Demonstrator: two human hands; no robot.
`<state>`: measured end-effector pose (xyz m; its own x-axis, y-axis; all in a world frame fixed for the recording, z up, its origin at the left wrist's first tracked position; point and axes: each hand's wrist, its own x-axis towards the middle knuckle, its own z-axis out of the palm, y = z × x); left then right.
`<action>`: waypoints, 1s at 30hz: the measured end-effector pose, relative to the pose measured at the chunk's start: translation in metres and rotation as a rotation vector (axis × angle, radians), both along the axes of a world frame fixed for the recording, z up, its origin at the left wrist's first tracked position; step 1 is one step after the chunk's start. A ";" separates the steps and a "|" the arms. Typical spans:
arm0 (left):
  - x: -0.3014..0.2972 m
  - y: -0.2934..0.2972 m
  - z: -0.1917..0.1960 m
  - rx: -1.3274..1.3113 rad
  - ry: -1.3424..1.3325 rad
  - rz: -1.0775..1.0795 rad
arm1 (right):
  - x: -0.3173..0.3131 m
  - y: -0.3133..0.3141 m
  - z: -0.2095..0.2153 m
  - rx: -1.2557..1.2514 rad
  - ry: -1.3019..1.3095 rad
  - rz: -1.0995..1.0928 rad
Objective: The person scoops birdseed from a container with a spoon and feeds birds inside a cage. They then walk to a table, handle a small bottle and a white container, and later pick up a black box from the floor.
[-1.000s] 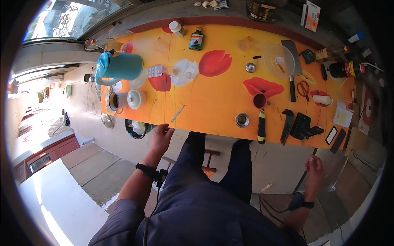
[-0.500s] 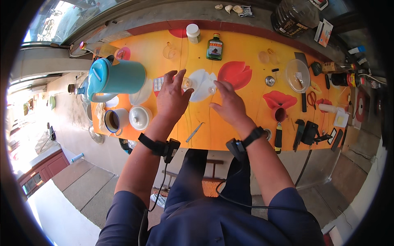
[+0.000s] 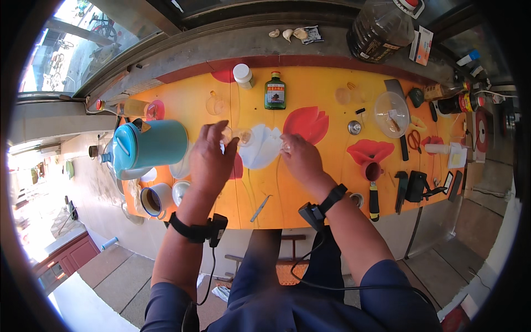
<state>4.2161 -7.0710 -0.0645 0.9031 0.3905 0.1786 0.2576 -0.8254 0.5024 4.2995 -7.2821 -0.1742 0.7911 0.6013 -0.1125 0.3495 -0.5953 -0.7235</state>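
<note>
Orange floral tabletop [image 3: 287,207] in full sun: a small clear cup [image 3: 244,136] sits just beside the left hand [image 3: 211,159], thumb and fingers parted; the right hand [image 3: 303,160] bunches its fingertips (gripping anything? can't tell)!

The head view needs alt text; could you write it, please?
A person's left hand is beside a small clear vessel and the right hand is nearby, their grips unclear, over an orange floral table. A turquoise jug is at left, a green bottle beyond the hands.
</note>
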 end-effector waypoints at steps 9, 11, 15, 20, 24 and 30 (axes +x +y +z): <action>0.116 0.094 0.058 0.304 -0.238 -0.029 | 0.141 -0.033 0.018 0.030 -0.274 -0.182; 0.147 0.111 0.052 0.306 -0.210 -0.013 | 0.160 -0.035 0.021 0.017 -0.268 -0.206; 0.189 0.136 0.036 0.359 -0.156 0.022 | 0.180 -0.033 0.031 0.033 -0.313 -0.185; 0.216 0.164 0.015 0.396 -0.099 -0.005 | 0.190 -0.010 0.041 0.116 -0.402 -0.118; 0.228 0.181 -0.003 0.396 -0.096 -0.048 | 0.192 0.025 0.049 0.145 -0.337 -0.097; 0.234 0.176 -0.004 0.420 -0.124 -0.078 | 0.194 0.075 0.060 0.215 -0.294 -0.123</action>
